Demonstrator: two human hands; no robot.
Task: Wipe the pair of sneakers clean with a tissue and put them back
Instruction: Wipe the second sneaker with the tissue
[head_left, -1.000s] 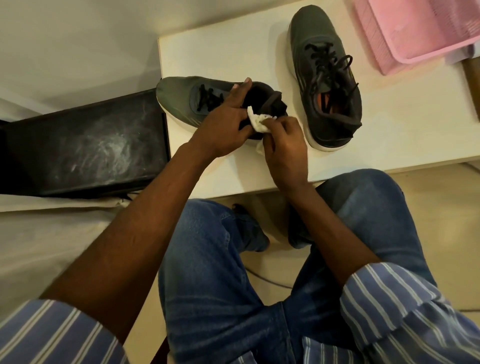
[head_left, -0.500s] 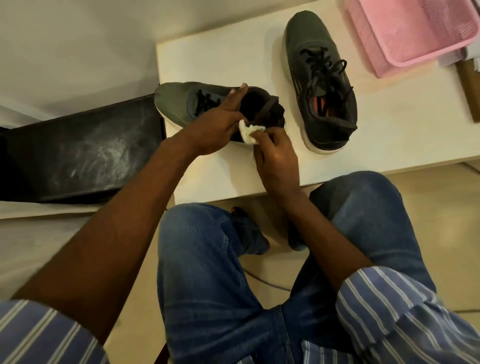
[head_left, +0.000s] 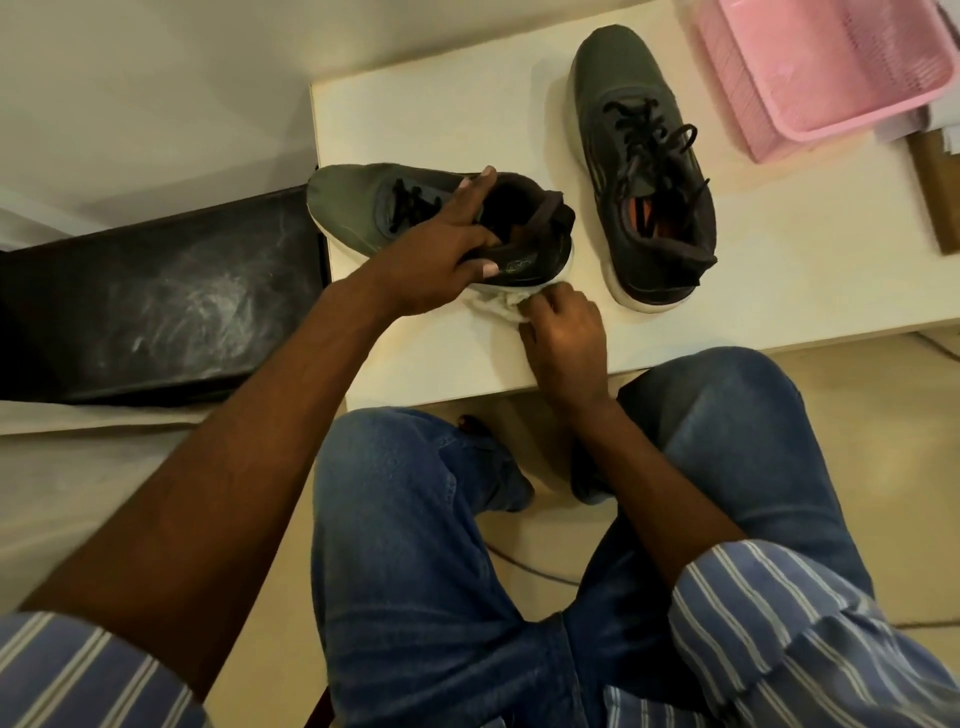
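Note:
Two dark grey sneakers with white soles sit on a white table (head_left: 457, 114). The left sneaker (head_left: 353, 208) lies crosswise, toe pointing left past the table's edge. My left hand (head_left: 441, 260) grips its collar, fingers reaching into the opening and thumb on the near side. My right hand (head_left: 566, 338) presses a crumpled white tissue (head_left: 498, 306) against the white sole at that sneaker's heel. The right sneaker (head_left: 644, 171) stands alone further right, toe pointing away, laces loose.
A pink plastic basket (head_left: 831, 67) lies at the table's far right corner, with a brown board (head_left: 935, 192) beside it. A black dusty box (head_left: 156, 301) stands left of the table. My knees in blue jeans are below the table's near edge.
My right hand has brought the tissue down from the sneaker's collar to the sole at the heel. My left hand has kept its grip on the collar.

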